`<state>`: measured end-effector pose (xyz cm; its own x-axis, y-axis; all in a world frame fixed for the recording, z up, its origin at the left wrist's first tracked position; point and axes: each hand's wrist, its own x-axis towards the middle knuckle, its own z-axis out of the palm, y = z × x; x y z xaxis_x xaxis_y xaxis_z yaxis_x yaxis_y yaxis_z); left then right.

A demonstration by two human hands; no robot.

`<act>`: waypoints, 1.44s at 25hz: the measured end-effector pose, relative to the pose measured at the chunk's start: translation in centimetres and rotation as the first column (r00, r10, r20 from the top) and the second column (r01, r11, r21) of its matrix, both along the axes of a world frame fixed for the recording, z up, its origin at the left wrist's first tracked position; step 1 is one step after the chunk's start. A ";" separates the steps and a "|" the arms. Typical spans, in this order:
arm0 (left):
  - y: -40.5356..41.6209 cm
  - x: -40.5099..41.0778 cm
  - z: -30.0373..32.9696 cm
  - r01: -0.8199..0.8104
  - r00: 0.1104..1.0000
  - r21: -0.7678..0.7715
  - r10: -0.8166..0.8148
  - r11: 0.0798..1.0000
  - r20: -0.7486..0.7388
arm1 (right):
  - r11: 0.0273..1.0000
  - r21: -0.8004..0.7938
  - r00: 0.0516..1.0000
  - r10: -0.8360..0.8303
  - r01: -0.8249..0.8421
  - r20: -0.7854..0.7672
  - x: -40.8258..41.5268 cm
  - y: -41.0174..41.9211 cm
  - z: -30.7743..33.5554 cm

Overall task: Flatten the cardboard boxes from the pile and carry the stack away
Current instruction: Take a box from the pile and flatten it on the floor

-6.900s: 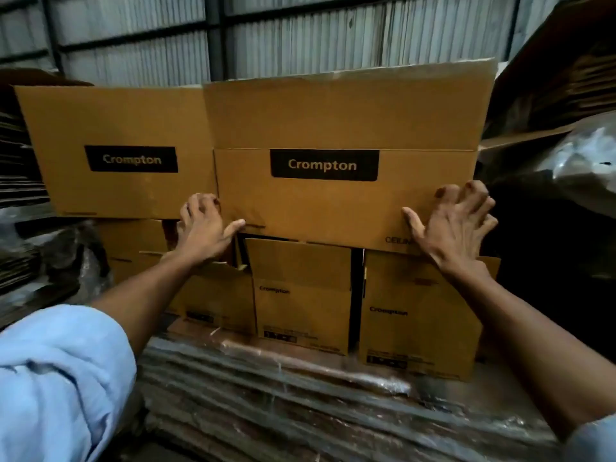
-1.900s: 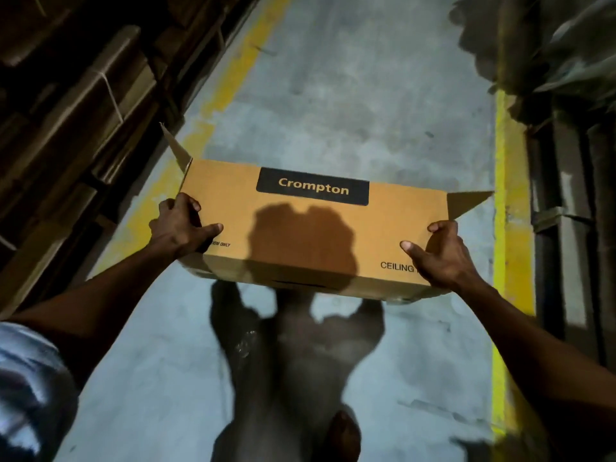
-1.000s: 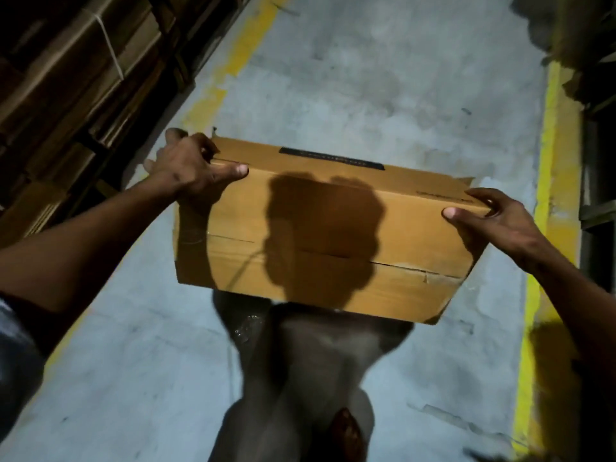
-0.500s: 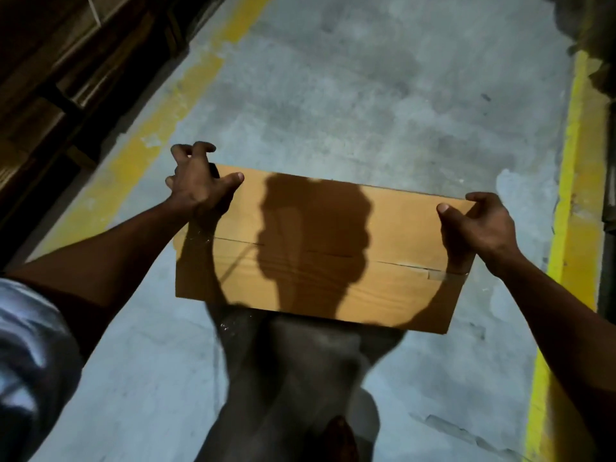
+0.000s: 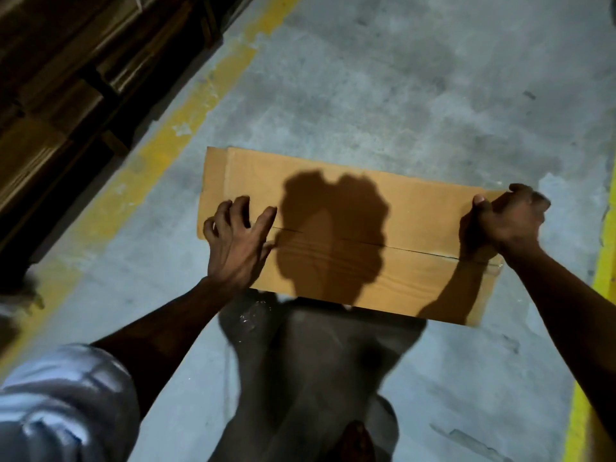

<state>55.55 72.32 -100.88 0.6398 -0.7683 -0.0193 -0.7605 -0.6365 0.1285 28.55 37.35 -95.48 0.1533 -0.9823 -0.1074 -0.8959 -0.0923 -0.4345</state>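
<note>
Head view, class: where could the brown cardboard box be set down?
Bare grey concrete floor lies beyond the brown cardboard box, between the yellow floor lines. The left edge is crowded by dark stacked cardboard. Nearer ground is in shadow.

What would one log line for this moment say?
cardboard box: bottom seam up | left hand: fingers spread on it | right hand: grips right end | floor: concrete

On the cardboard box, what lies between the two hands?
In the head view, only bare cardboard box lies between the left hand and right hand, crossed by the flap seam and a dark shadow.
</note>
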 end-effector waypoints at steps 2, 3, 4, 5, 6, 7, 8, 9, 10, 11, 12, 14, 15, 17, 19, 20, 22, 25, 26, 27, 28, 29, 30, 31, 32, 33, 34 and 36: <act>0.0 0.3 -1.0 -0.002 1.000 0.027 0.002 1.000 0.008 | 0.966 -0.249 0.995 0.054 -0.074 -0.086 0.9 2.9 0.5; 0.0 0.4 -1.3 -0.006 1.000 0.021 0.006 1.000 0.003 | 0.930 -0.328 0.986 0.150 -0.164 -0.069 1.6 5.5 0.2; -0.1 0.4 -1.4 -0.012 1.000 0.005 0.012 1.000 0.002 | 0.895 -0.343 0.956 0.291 -0.285 -0.035 2.5 9.0 -0.3; -0.1 0.5 -1.4 -0.022 1.000 -0.017 0.022 1.000 -0.005 | 0.854 -0.309 0.898 0.439 -0.419 -0.003 3.6 13.0 -1.0; -0.1 0.6 -1.3 -0.037 0.999 -0.046 0.037 0.998 -0.016 | 0.794 -0.267 0.827 0.562 -0.546 -0.019 4.7 16.8 -2.3; -0.2 0.8 -1.3 -0.058 0.998 -0.083 0.055 0.995 -0.032 | 0.721 -0.237 0.754 0.651 -0.652 -0.095 5.9 20.0 -3.7; -0.2 1.1 -1.3 -0.082 0.996 -0.120 0.076 0.989 -0.054 | 0.659 -0.210 0.691 0.696 -0.722 -0.193 7.1 22.2 -5.1; -0.1 1.4 -1.5 -0.106 0.992 -0.155 0.095 0.982 -0.082 | 0.637 -0.152 0.651 0.709 -0.756 -0.271 8.1 23.5 -6.1; 0.0 1.6 -1.8 -0.133 0.987 -0.185 0.114 0.974 -0.114 | 0.650 -0.080 0.637 0.701 -0.755 -0.319 8.8 23.9 -6.8; 0.2 1.8 -2.1 -0.167 0.980 -0.220 0.137 0.961 -0.145 | 0.672 -0.035 0.638 0.685 -0.740 -0.352 9.3 24.2 -7.3; 0.5 2.0 -2.5 -0.201 0.972 -0.256 0.161 0.946 -0.169 | 0.689 0.002 0.638 0.673 -0.725 -0.373 9.5 24.1 -7.6; 1.1 2.4 -3.1 -0.236 0.966 -0.305 0.188 0.923 -0.177 | 0.685 0.033 0.614 0.672 -0.728 -0.414 9.5 24.2 -7.8; 1.2 2.5 -3.3 -0.245 0.964 -0.312 0.197 0.918 -0.177 | 0.680 0.029 0.606 0.671 -0.733 -0.427 9.5 24.3 -8.0; 0.9 2.4 -3.3 -0.266 0.958 -0.303 0.216 0.915 -0.189 | 0.687 0.015 0.613 0.657 -0.726 -0.439 9.7 24.4 -8.0; 0.4 2.4 -3.2 -0.276 0.956 -0.308 0.227 0.910 -0.185 | 0.701 0.002 0.630 0.641 -0.713 -0.439 9.7 24.6 -8.0; 0.3 2.5 -3.2 -0.278 0.957 -0.310 0.232 0.909 -0.175 | 0.700 -0.013 0.633 0.638 -0.714 -0.439 9.9 24.6 -8.0; -0.1 2.8 -3.2 -0.282 0.957 -0.290 0.248 0.915 -0.149 | 0.700 -0.036 0.644 0.634 -0.713 -0.429 10.4 24.3 -8.3; -0.5 2.7 -3.4 -0.273 0.962 -0.236 0.258 0.933 -0.095 | 0.720 -0.034 0.671 0.627 -0.693 -0.397 10.9 23.8 -8.7; -0.6 2.5 -3.4 -0.259 0.966 -0.222 0.251 0.940 -0.064 | 0.721 -0.036 0.673 0.627 -0.693 -0.392 11.0 23.7 -8.7; -0.8 2.4 -3.3 -0.241 0.970 -0.208 0.240 0.948 -0.030 | 0.720 -0.042 0.676 0.627 -0.692 -0.387 11.0 23.7 -8.8; -0.9 2.3 -3.2 -0.215 0.976 -0.192 0.220 0.958 0.004 | 0.721 -0.048 0.681 0.628 -0.692 -0.377 11.0 23.7 -9.0; -1.0 2.3 -3.2 -0.193 0.979 -0.177 0.202 0.965 0.037 | 0.719 -0.054 0.683 0.630 -0.693 -0.368 11.0 23.7 -9.0; -1.0 2.2 -3.2 -0.182 0.979 -0.172 0.195 0.968 0.064 | 0.716 -0.056 0.682 0.633 -0.695 -0.365 11.0 23.6 -9.0; -1.0 2.2 -3.2 -0.190 0.975 -0.178 0.206 0.966 0.080 | 0.714 -0.058 0.680 0.635 -0.698 -0.366 11.0 23.5 -9.0; -1.0 2.4 -3.2 -0.210 0.970 -0.192 0.229 0.959 0.085 | 0.713 -0.063 0.680 0.634 -0.699 -0.368 11.0 23.3 -9.1; -1.1 2.6 -3.1 -0.233 0.964 -0.202 0.254 0.951 0.085 | 0.711 -0.070 0.681 0.633 -0.699 -0.368 10.9 23.1 -9.2; -1.0 2.7 -3.0 -0.233 0.962 -0.215 0.257 0.948 0.091 | 0.708 -0.076 0.679 0.635 -0.703 -0.369 10.9 23.0 -9.3; -0.6 3.2 -2.6 -0.199 0.971 -0.247 0.225 0.948 0.082 | 0.694 -0.068 0.663 0.648 -0.717 -0.374 10.7 23.1 -9.5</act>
